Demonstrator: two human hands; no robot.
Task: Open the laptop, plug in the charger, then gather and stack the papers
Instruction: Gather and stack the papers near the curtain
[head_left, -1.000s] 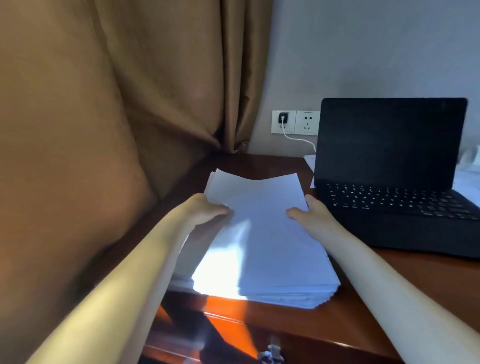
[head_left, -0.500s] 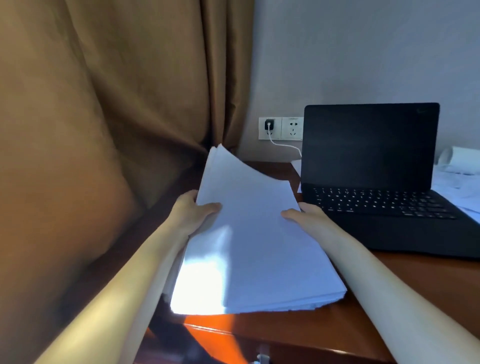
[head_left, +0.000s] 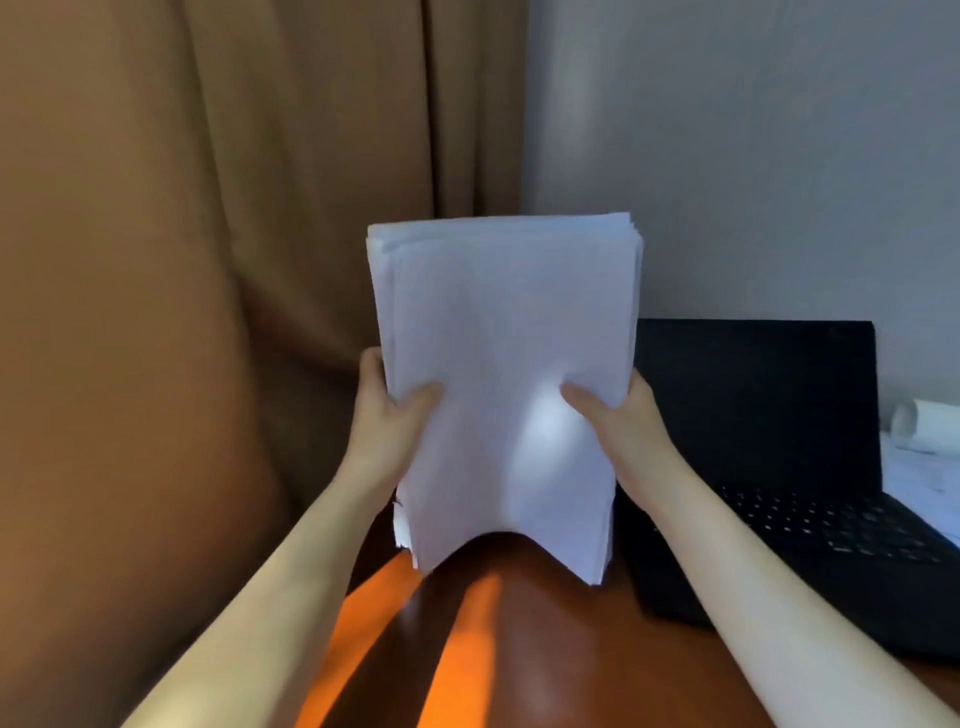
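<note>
Both side edges of papers (head_left: 509, 332) pinched by fingers (head_left: 420, 396).

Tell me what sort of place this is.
Likely a bedroom or hotel-room desk corner: a polished wooden desk, an open black laptop and a heavy brown curtain.

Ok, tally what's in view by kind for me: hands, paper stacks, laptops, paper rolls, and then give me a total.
Hands: 2, the left hand and the right hand, both gripping the paper stack
Paper stack: 1
Open black laptop: 1
White paper roll: 1
Total: 5
</note>
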